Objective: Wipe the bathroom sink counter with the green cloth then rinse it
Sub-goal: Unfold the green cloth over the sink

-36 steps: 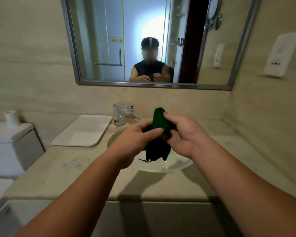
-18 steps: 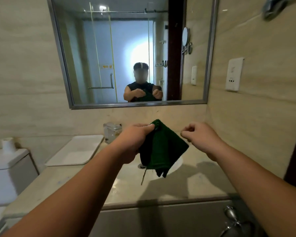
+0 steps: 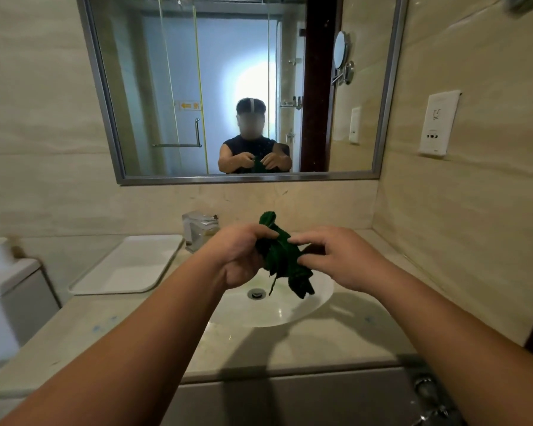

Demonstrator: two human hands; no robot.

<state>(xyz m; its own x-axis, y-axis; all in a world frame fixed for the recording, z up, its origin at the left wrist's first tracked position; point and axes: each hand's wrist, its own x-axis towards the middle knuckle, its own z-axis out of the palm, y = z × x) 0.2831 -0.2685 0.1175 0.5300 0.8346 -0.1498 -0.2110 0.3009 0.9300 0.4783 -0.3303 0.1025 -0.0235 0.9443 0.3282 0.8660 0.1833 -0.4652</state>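
Note:
The dark green cloth is bunched up and hangs in the air over the white sink basin. My left hand grips the cloth's left side, with a tuft sticking up above the fingers. My right hand touches the cloth's right side with curled fingers that pinch its edge. A loose thread dangles from the cloth towards the drain. The beige stone counter surrounds the basin. The chrome faucet stands behind the basin, partly hidden by my left hand.
A white rectangular tray lies on the counter left of the basin. A toilet tank with a paper roll stands at far left. The mirror covers the back wall. A tiled side wall with a socket plate closes the right.
The cloth, spread open from my left hand half a second ago, is bunched again. My right hand, which had let go, has come back onto it.

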